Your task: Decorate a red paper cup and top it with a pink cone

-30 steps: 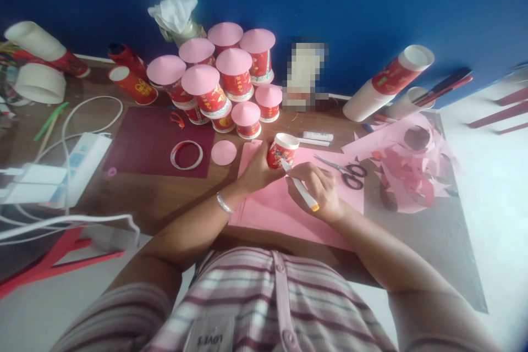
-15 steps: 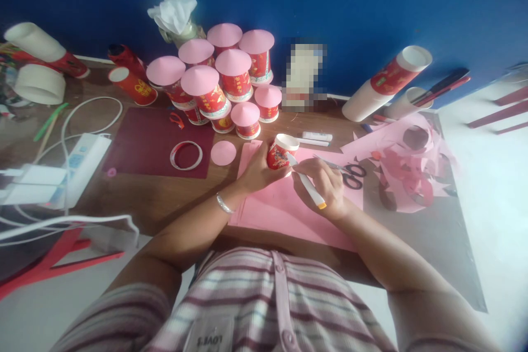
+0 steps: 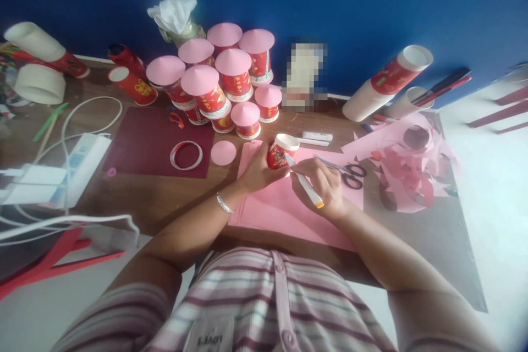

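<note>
My left hand (image 3: 260, 170) is closed around a red printed paper cup (image 3: 277, 155), whose white open mouth faces up and away from me. In my right hand (image 3: 320, 180) is a slim white pen-shaped tool with a yellow end (image 3: 307, 186). Its far tip meets the cup's near side; whether the tip is a blade or a nib I cannot make out. Beneath both hands lie stacked pink paper sheets (image 3: 268, 210). Scissors with dark handles (image 3: 352, 176) rest on the pink paper, just right of my right hand.
Several red cups with pink cone tops (image 3: 201, 81) stand at the back left. A cut cup ring (image 3: 186, 155) lies on a maroon sheet (image 3: 140, 146), beside a pink disc (image 3: 223, 153). Pink scraps (image 3: 406, 176) and stacked cups (image 3: 388, 85) are at right, a power strip (image 3: 82, 168) at left.
My right hand and the white tool have shifted slightly, the tool's yellow end moving a little left and up. My left hand keeps the cup in place.
</note>
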The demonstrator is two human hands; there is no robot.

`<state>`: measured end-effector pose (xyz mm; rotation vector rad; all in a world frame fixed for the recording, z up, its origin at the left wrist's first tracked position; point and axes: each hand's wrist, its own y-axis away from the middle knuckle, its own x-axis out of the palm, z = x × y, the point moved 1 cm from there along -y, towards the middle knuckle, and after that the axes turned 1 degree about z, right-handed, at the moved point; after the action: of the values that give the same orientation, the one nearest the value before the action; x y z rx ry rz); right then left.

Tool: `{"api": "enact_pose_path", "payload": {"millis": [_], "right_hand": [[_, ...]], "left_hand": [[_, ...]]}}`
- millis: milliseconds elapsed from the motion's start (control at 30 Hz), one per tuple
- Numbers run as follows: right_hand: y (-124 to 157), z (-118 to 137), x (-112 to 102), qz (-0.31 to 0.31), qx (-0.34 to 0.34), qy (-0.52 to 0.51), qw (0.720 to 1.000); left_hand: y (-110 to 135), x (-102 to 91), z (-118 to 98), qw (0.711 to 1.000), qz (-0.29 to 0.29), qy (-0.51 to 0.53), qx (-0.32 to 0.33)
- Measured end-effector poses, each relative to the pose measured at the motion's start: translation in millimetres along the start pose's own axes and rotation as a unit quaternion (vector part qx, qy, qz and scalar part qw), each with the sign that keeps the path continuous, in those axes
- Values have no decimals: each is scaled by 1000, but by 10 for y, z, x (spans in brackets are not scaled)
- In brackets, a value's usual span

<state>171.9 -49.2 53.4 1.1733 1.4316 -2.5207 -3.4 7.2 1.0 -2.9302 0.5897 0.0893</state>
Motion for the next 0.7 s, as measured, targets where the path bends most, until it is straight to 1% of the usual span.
{"api": "enact_pose_path", "payload": {"millis": [167,367,567,700], "right_hand": [[-21,32,19,7,-11,-4,1000],[-57,89,47,-2,-18,1,1000],[-42,102,65,15,-11,9,1000],[-35,102,70,12,-11,-2,1000]], "left_hand": [[-5,-1,-10,1000,-1,-3,-4],[-13,2,-75,1000,-3,-10,-1],[-21,9,-128,1000,2,-9,-5],[-25,15,-123,1000,-4,-2,0]]}}
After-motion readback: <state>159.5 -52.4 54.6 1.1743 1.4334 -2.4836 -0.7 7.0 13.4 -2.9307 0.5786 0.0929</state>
